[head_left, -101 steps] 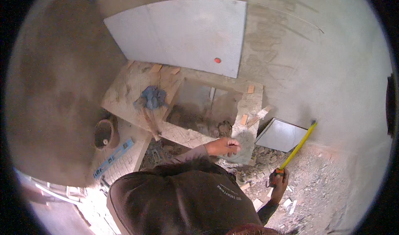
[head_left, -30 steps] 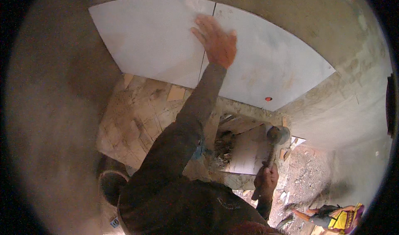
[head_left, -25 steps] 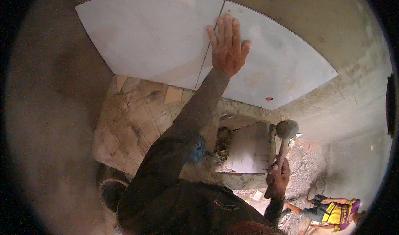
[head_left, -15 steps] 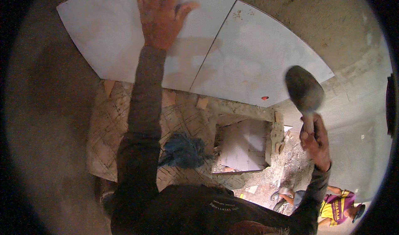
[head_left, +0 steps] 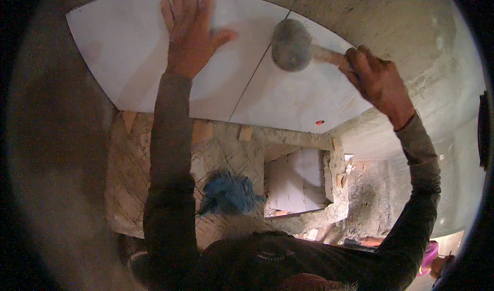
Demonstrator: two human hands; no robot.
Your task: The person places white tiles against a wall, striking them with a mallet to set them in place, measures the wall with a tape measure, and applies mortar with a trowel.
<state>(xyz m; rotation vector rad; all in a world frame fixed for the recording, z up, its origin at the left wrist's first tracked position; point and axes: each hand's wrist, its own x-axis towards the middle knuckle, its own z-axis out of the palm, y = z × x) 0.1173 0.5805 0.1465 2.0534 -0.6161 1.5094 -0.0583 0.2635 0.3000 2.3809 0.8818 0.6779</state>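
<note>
Two white tiles sit against the wall, divided by a thin seam: the left one [head_left: 108,49] and the right one [head_left: 278,103], which has a small red-rimmed hole [head_left: 320,122] low down. My left hand [head_left: 191,41] lies spread on the left tile, fingertips at its upper edge. My right hand [head_left: 374,82] grips the handle of a mallet with a big grey, rounded head [head_left: 290,45], which is over the right tile near the seam; I cannot tell whether it touches.
Below is a rough, scored mortar ledge [head_left: 126,177] with a crumpled blue cloth [head_left: 229,193], small tan spacer pieces [head_left: 245,133] and a square opening [head_left: 296,180]. A round container [head_left: 136,262] is partly hidden at lower left. Another person [head_left: 429,260] is at lower right.
My left hand has moved left from the seam onto the left tile. The mallet in my right hand has swung up and leftward over the right tile. Earlier, my right hand held a tape measure.
</note>
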